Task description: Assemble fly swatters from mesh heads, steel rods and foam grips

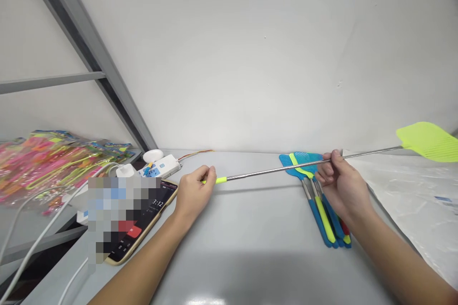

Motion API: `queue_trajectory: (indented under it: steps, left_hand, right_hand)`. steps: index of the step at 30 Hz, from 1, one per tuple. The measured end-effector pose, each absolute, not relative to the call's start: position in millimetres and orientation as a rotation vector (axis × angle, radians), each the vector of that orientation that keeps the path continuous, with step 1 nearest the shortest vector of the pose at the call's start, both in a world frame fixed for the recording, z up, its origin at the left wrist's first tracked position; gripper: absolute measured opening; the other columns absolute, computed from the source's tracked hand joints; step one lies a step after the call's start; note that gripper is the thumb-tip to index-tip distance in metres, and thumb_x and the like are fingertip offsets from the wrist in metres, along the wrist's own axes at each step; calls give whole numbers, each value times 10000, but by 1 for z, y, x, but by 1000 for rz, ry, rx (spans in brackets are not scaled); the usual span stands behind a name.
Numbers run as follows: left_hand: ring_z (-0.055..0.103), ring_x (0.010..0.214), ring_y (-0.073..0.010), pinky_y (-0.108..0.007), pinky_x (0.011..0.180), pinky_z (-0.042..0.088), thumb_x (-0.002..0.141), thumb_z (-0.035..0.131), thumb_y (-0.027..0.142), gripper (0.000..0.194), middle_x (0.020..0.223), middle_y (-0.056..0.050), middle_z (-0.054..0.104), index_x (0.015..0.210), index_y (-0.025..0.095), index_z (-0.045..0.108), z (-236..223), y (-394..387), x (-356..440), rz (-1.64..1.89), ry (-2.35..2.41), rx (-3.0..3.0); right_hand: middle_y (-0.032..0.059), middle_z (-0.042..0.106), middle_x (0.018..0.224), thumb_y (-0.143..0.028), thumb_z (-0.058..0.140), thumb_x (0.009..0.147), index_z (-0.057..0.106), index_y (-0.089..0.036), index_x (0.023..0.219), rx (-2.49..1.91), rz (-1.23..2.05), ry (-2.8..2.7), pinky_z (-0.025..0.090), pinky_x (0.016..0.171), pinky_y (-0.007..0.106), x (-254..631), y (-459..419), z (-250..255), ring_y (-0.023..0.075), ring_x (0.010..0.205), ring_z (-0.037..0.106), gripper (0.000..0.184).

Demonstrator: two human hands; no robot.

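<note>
I hold a fly swatter stretched out across the grey table [250, 248]. Its telescopic metal rod [272, 170] runs from a yellow-green handle at the left to a yellow-green mesh head [429, 141] at the far right. My left hand [195, 191] is closed on the handle end. My right hand [339, 182] pinches the rod near its middle. Under my right hand lies a small pile of collapsed swatters [322, 209], blue and yellow-green, flat on the table.
A phone [143, 224] with a lit screen lies at the left, beside a white power strip [161, 167] and white cables. Packets of pink and yellow swatters [46, 167] fill a shelf at the far left. A clear plastic bag [411, 200] lies at the right.
</note>
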State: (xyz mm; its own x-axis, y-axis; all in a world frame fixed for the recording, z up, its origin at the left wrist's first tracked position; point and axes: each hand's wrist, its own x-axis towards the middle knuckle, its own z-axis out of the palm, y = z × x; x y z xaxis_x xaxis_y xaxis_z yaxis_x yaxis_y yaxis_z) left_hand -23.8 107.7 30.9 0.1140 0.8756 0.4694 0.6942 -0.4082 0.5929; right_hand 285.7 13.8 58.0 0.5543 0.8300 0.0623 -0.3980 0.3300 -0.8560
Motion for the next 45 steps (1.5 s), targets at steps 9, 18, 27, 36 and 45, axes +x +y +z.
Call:
queue_trajectory:
  steps: [9,18,27,36,45]
  left_hand:
    - [284,497,-88,-234,531,237,900,457,376,384,511,67,276,575,189,376,28,86,-5,1136,1511,2194]
    - [263,493,-91,-234,510,236,920,444,378,396,517,70,258,587,196,331,29,88,-6,1116,1416,2175]
    - [341,517,-95,-239,534,259,903,468,377,364,528,65,344,593,194,413,36,109,-27,1211,1541,2116]
    - [317,502,-97,-237,524,251,914,431,393,361,521,64,321,609,199,412,27,81,1,1061,1442,2146]
    - [298,510,-96,-226,516,255,920,425,394,373,530,65,296,604,199,387,30,88,-4,1106,1418,2118]
  right_hand:
    - [-41,419,565,-477,660,839,659,-183,819,-996,1079,-743,315,469,212,224,3,40,69,502,327,295]
    - [-58,343,547,-446,668,841,685,-172,884,-992,1044,-704,293,471,213,245,7,49,76,513,277,278]
    - [-69,275,531,-332,631,876,631,-173,756,-869,819,-475,290,431,189,298,11,70,81,500,201,199]
    - [-50,329,555,-462,616,872,689,-203,914,-938,999,-613,316,458,213,232,2,52,90,516,285,273]
    - [-43,389,649,-498,631,845,666,-248,980,-951,959,-665,303,452,246,234,3,50,99,525,267,286]
